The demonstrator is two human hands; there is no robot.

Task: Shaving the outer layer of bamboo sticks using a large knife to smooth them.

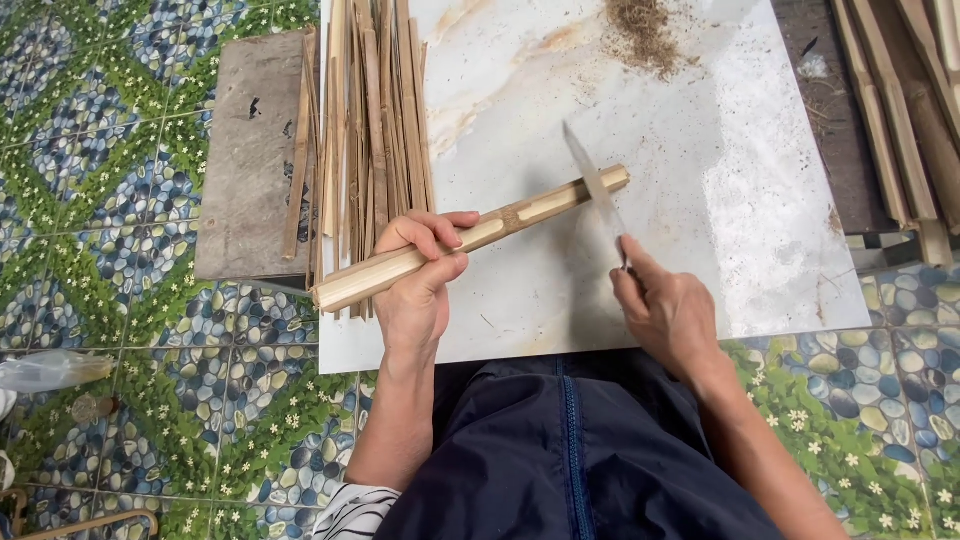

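Note:
My left hand [418, 275] grips a pale split bamboo piece [540, 208] near its middle and holds it slanted over a white marble-look slab [740, 200]. My right hand [668, 310] is closed around the handle of a knife [592, 185]. The blade points up and away and crosses the bamboo piece close to its far right end. The knife handle is hidden inside my fist.
A bundle of thin bamboo strips [372, 120] lies along the slab's left edge beside a grey board [250, 150]. Shavings [645, 35] are piled at the slab's top. More bamboo slats [905, 110] lie at the right. Patterned floor tiles [110, 200] surround everything.

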